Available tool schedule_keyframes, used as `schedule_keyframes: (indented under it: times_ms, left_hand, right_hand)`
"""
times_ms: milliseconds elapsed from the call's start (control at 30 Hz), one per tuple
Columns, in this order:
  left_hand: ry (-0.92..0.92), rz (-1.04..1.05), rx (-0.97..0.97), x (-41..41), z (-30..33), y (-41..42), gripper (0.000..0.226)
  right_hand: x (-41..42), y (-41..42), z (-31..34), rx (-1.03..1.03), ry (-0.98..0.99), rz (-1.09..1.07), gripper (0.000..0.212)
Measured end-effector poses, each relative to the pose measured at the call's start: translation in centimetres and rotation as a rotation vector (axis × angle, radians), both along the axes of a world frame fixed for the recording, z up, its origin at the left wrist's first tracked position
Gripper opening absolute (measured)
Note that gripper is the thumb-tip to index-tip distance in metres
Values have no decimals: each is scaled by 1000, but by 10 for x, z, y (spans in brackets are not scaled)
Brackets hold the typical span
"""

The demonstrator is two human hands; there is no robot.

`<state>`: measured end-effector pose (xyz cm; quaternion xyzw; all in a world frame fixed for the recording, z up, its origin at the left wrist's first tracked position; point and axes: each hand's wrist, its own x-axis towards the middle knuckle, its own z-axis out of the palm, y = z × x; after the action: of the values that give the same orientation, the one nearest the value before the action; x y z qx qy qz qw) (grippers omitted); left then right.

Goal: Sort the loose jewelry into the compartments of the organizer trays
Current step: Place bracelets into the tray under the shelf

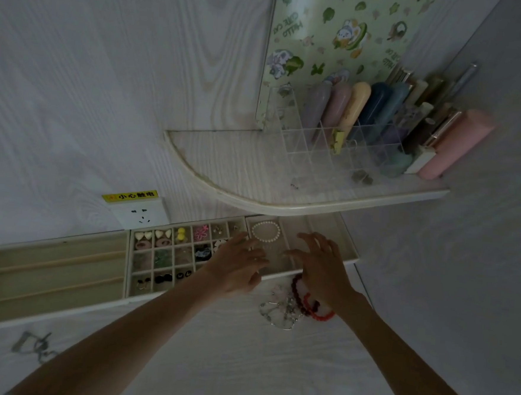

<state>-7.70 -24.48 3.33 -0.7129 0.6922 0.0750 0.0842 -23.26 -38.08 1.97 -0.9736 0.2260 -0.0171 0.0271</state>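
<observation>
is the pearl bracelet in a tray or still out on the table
In a tray: the pearl bracelet lies as a ring inside a compartment of the right-hand tray.

You're at a home dressing table: a cartoon-print mirror point(334, 48), a clear organizer point(333, 150) of lipsticks point(361, 108) on a corner shelf point(224, 164), and jewelry trays point(62, 276) under a wall socket point(139, 213).

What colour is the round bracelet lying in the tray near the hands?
White, like pearls. The bracelet shows best in the head view, lying in the tray.
</observation>
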Motion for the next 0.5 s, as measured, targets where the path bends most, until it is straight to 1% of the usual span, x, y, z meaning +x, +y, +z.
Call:
schedule_keyframes:
  times_ms: [100, 200, 267, 333, 400, 433, 500]
  left_hand:
    - [4, -12, -6, -1, 2, 1, 44]
    - [-18, -5, -2, 0, 2, 3, 43]
    - [28, -13, -41, 1, 2, 5, 40]
    - [61, 27, -142, 3, 3, 8, 33]
    - [164, 92, -207, -1, 4, 14, 27]
    - [210, 132, -205, -5, 5, 19, 25]
    - [309, 209, -183, -14, 5, 26, 27]
  right_hand:
    - [7, 6, 4, 13, 84, 42, 60]
    - [11, 6, 4, 49, 118, 23, 56]
    - [10, 8, 5, 66, 34, -12, 56]
    - [6, 8, 8, 128, -115, -72, 53]
    - [-7, 9, 10, 212, -249, -128, 44]
    - [-16, 11, 11, 250, -290, -169, 38]
    - [-35, 16, 11, 312, -299, -248, 25]
